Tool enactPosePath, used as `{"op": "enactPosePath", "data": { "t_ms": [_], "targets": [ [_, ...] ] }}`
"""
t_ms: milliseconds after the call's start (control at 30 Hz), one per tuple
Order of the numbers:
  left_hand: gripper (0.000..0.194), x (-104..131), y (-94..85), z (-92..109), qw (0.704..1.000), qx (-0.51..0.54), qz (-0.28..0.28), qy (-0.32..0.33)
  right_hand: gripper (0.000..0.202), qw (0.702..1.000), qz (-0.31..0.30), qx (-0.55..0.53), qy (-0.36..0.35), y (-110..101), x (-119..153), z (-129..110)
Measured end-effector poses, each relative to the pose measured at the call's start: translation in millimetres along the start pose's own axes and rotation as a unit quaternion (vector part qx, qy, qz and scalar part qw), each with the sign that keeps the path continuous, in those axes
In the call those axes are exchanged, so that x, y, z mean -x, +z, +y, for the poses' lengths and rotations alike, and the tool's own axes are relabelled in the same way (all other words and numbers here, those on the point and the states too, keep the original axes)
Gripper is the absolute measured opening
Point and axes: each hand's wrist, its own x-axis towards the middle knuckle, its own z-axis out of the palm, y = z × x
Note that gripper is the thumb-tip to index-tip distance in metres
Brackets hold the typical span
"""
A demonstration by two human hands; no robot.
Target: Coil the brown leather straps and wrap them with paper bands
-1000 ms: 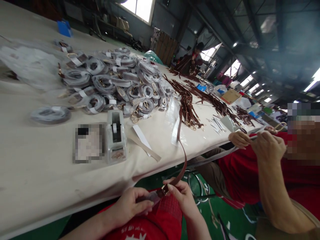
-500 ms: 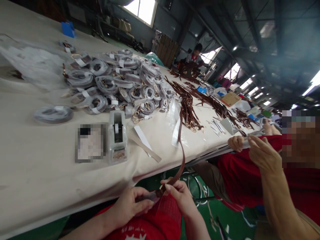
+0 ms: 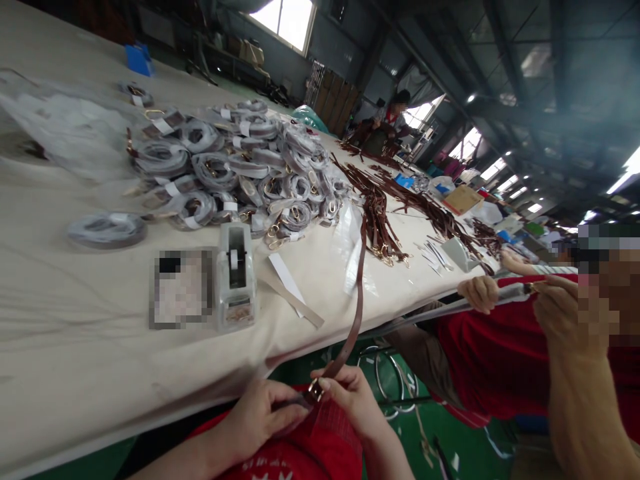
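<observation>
A brown leather strap runs from the table top down over its edge into my lap. My left hand and my right hand both pinch its lower end, where a small metal buckle sits between my fingers. Both hands are below the table's edge, over my red clothing.
On the cream table stand a tape dispenser, a pile of bagged coiled straps, loose brown straps and paper strips. To my right a seated person in red handles a long wrapped strap. Another person works at the far end.
My hands have sunk slightly lower in view with the strap end, and the strap now hangs straighter. The neighbour's hands have moved apart along the wrapped strap.
</observation>
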Motion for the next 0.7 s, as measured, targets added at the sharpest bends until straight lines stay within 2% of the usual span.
{"op": "enactPosePath", "data": {
  "t_ms": [100, 200, 300, 367, 500, 600, 700],
  "targets": [
    [0.042, -1.2, 0.7, -0.2, 1.0, -0.019, 0.005, 0.006, 0.022, 1.0, -0.005, 0.011, -0.003, 0.1, -0.4, 1.8],
    [0.037, -2.1, -0.2, 0.6, 1.0, 0.02, -0.001, -0.008, 0.019, 0.999, -0.016, 0.017, -0.023, -2.6, 0.6, 0.5],
    [0.031, 0.0, -3.1, 2.6, 0.999, 0.043, -0.01, 0.026, 0.017, 0.998, -0.029, 0.022, -0.055, -9.6, 2.4, -3.8],
    [0.028, 2.7, -4.8, 4.1, 0.998, 0.009, 0.005, 0.058, 0.016, 0.996, -0.032, 0.036, -0.074, -15.6, 3.4, -6.7],
    [0.021, 5.1, -4.4, 4.6, 0.985, -0.125, 0.07, 0.092, 0.014, 0.993, -0.026, 0.068, -0.088, -24.0, 3.9, -9.0],
    [0.018, 3.3, -1.6, 3.4, 0.969, -0.2, 0.076, 0.121, 0.014, 0.993, -0.017, 0.075, -0.089, -24.4, 4.3, -9.0],
    [0.023, 1.7, 0.9, 3.7, 0.959, -0.227, 0.086, 0.144, 0.015, 0.994, -0.013, 0.078, -0.078, -21.5, 5.0, -9.1]
  ]
}}
